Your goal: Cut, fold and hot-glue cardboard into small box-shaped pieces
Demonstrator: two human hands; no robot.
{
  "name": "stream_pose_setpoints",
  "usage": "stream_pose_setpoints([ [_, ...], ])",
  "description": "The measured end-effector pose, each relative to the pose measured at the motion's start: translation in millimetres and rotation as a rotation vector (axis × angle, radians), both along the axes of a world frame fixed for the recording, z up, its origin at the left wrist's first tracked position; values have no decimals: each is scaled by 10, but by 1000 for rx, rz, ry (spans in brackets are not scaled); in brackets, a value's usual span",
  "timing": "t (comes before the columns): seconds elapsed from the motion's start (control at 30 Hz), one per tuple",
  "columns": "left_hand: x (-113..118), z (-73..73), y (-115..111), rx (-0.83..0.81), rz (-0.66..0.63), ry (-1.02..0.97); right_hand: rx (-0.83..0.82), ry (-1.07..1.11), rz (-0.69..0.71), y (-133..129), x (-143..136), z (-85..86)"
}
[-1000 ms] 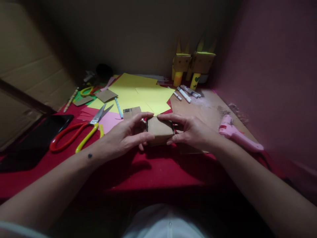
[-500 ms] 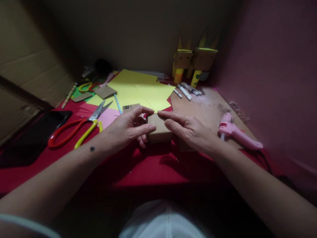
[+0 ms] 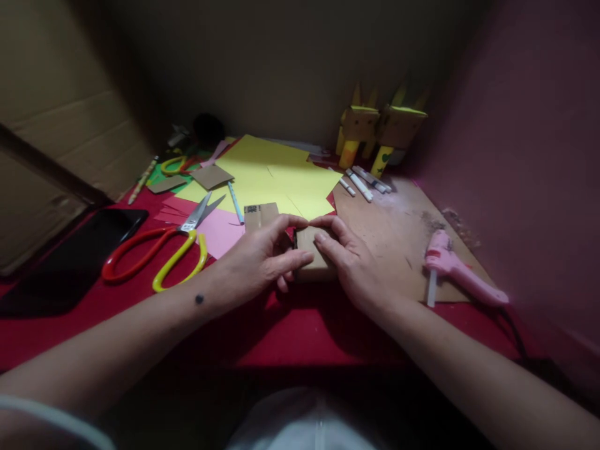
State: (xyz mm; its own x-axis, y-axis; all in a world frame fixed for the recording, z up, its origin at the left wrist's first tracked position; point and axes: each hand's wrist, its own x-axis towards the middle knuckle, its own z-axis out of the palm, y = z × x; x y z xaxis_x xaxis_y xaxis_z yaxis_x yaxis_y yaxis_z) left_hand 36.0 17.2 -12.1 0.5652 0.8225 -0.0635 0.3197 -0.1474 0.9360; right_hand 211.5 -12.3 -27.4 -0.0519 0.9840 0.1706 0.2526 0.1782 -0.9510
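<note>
Between my two hands is a small brown cardboard box (image 3: 315, 262), held just above the red cloth near the table's front. My left hand (image 3: 274, 253) grips its left side, thumb on the top face and index finger along the far edge. From the right, my right hand (image 3: 354, 259) clasps it, with the thumb on top and the index finger at the far edge. The two index fingertips meet there. Fingers hide the box's sides. Just beyond my left hand lies a flat cardboard piece (image 3: 260, 215) with black print.
Scissors (image 3: 187, 234) with red and yellow handles lie partly open at left, beside a black tablet-like slab (image 3: 70, 259). Yellow paper (image 3: 276, 175) spreads behind. A pink glue gun (image 3: 457, 269) rests right on a cardboard sheet (image 3: 389, 231). Markers (image 3: 360, 185) and cardboard figures (image 3: 359, 125) stand behind.
The whole view has shifted, so things sit slightly right and lower. My right thumb has moved from the box's right edge onto its top face. Both hands still hold the box.
</note>
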Motion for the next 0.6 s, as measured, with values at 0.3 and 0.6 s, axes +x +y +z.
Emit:
stream_pose_setpoints([
  [0.3, 24, 14, -36, 0, -6, 55, -73, 38, -5, -36, -8, -172],
  [0.6, 17, 69, -30, 92, 0, 151, -172, 245, -5, -53, -49, -176],
])
